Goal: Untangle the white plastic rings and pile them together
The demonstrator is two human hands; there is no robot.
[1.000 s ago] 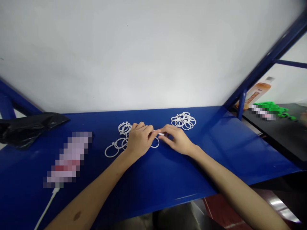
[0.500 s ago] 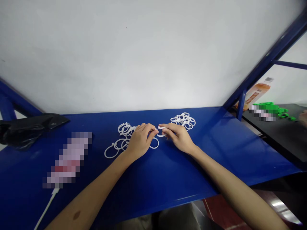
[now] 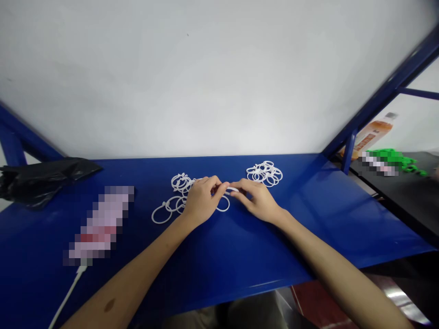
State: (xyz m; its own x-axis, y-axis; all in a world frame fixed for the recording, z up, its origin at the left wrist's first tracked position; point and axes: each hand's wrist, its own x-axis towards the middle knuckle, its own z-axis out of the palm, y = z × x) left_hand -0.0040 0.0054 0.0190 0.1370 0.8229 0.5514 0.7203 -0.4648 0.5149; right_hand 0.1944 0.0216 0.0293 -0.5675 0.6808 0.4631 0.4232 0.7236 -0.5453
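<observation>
Between my hands is a white plastic ring, partly covered by the fingers. My left hand pinches one end of it between thumb and fingers. Across from it, my right hand grips the other side, its fingertips very near those of the left. Several linked white rings lie on the blue table beside and beneath my left hand, and a single ring shows just right of its palm. Beyond my right hand sits a pile of white rings.
The blue tabletop meets a pale wall. At the left are a black plastic bag and a blurred-out object with a white cable. On the dark table at right stand a bottle and green pieces.
My hands have come closer together, and the ring between them is now more hidden by the fingers. The whole view has shifted slightly.
</observation>
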